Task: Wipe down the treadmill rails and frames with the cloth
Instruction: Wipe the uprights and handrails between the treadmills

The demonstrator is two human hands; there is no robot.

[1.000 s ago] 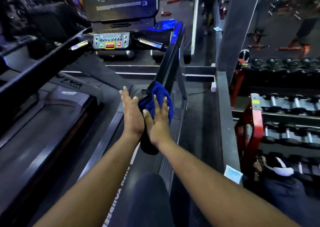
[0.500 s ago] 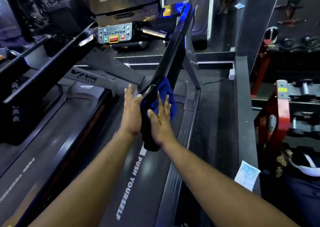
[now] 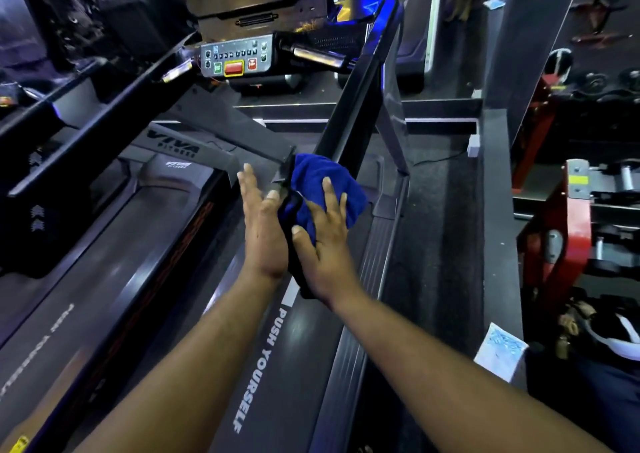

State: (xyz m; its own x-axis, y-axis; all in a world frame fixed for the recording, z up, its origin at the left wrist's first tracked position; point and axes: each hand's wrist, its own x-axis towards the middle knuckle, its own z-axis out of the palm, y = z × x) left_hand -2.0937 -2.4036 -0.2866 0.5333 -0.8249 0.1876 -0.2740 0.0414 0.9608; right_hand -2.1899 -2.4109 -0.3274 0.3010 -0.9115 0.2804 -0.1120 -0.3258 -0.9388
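A blue cloth (image 3: 313, 179) is wrapped over the near end of the treadmill's black right handrail (image 3: 360, 99), which slopes up toward the console (image 3: 239, 58). My right hand (image 3: 327, 234) presses flat on the cloth with straight, spread fingers. My left hand (image 3: 263, 226) lies flat against the rail's inner side, fingers straight, with its thumb touching the cloth's edge. Both forearms reach in from below. The rail's end under the cloth is hidden.
The treadmill belt (image 3: 277, 366) printed "PUSH YOURSELF" runs below my arms, with a ribbed side rail (image 3: 367, 300) on its right. A second treadmill (image 3: 104, 245) lies to the left. A grey pillar (image 3: 533, 44) and a red dumbbell rack (image 3: 571, 224) stand right.
Both hands and the cloth have slid slightly up the right handrail. The view has tilted down and moved closer to the treadmill.
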